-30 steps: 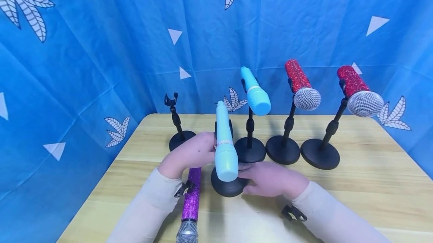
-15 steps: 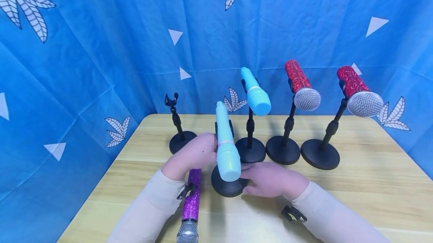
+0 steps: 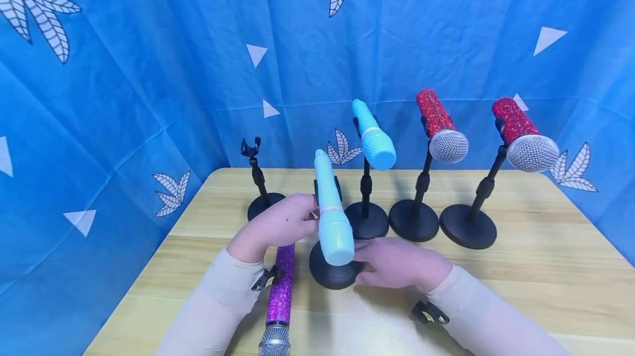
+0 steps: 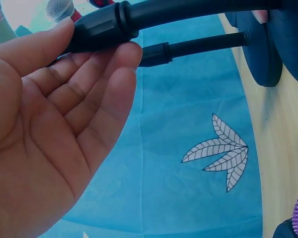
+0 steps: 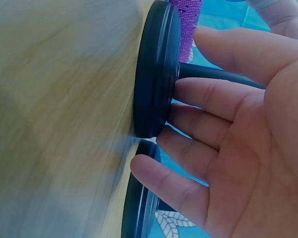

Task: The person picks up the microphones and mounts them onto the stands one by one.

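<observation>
At far left, a black stand [image 3: 259, 177] rises from a wooden table [image 3: 198, 268]; a purple microphone [image 3: 280, 301] lies nearer; above its far end, a person's left hand [image 3: 280, 222] pinches the collar [image 4: 102, 29] of a nearer stand [image 4: 198, 15] holding a pale-blue microphone [image 3: 331, 212]; the right hand [image 3: 397, 262], fingers extended, touches that stand's round base [image 3: 332, 278]; beyond, a bright-blue microphone [image 3: 374, 138] and two red microphones [image 3: 439, 124] sit on separate stands [image 3: 423, 182].

Readable texts, labels, brands, numbers or signs: none on table [image 3: 560, 246], none on black stands [image 3: 468, 227] upon it, none on microphones [image 3: 334, 235] on or above it, none on blue cloth [image 3: 317, 58] behind it.
</observation>
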`<state>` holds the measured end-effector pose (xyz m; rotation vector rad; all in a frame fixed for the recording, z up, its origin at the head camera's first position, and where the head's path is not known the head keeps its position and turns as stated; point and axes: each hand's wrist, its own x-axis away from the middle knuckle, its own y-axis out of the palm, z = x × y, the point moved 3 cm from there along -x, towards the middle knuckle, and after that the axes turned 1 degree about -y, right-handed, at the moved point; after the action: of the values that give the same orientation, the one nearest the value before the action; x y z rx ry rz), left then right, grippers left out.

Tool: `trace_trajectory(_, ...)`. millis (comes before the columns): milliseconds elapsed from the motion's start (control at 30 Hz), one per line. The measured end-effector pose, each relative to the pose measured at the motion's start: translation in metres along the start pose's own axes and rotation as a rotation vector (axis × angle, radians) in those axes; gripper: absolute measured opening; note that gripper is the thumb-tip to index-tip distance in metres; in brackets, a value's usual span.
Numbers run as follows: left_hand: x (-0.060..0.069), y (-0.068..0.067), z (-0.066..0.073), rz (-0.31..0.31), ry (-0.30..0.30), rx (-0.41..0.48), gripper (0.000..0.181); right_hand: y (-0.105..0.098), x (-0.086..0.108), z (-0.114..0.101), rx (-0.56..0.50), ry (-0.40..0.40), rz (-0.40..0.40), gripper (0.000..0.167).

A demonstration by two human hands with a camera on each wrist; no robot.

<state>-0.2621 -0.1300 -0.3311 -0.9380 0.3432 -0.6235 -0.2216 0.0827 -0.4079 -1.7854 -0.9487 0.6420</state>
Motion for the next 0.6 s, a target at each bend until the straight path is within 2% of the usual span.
trace_trajectory(167, -0.0007, 0.0006, 0.0028, 0.015, -0.018, -0.016, 0.014, -0.0002, -0.0001, 0.0003, 0.003, -0.003, 0.006, 0.046)
trace_trajectory(433, -0.0046, 0.0058, 0.0051, 0.059, -0.116, -0.094, 0.017, -0.0004, 0.0000, 0.0015, 0.032, 0.016, -0.001, 0.036)
trace_trajectory(533, -0.0037, 0.0058, 0.0049, 0.060, -0.124, -0.088, 0.019, -0.0008, 0.0002, 0.0020, 0.017, 0.016, -0.005, 0.038)
trace_trajectory(600, -0.0032, 0.0056, 0.0044, 0.041, -0.106, -0.064, 0.020, -0.0011, 0.0003, 0.0026, 0.002, 0.015, -0.009, 0.039)
